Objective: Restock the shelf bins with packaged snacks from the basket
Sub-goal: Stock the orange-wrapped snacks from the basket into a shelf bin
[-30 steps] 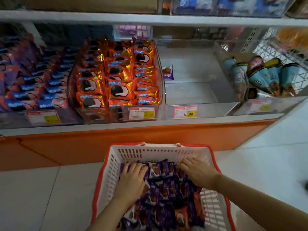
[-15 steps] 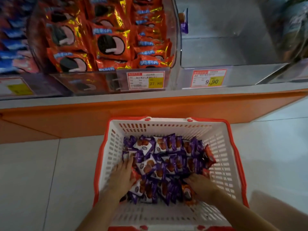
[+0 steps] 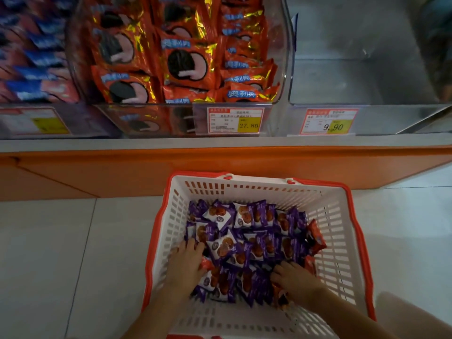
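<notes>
A white basket with a red rim (image 3: 256, 189) stands on the floor below the shelf. Several purple snack packets (image 3: 256, 231) lie heaped in it, with a few red packets (image 3: 316, 237) at the pile's right side. My left hand (image 3: 186, 265) presses against the pile's left near edge, fingers spread on the packets. At the right near edge my right hand (image 3: 296, 280) digs in, its fingers curled into the purple packets and their tips hidden. Up on the shelf, a clear bin (image 3: 367, 69) above the 9.90 price tag (image 3: 329, 121) is almost bare.
The neighbouring bin holds orange cookie packets (image 3: 186, 57) over a 27.80 tag (image 3: 236, 121). Blue packets (image 3: 31, 57) fill the bin further left. An orange shelf base (image 3: 220, 165) runs behind the basket. Pale floor tiles (image 3: 73, 253) surround it.
The view has tipped down and closer to the basket. Both hands have slid from the far part of the pile to its near edge, flanking the packets.
</notes>
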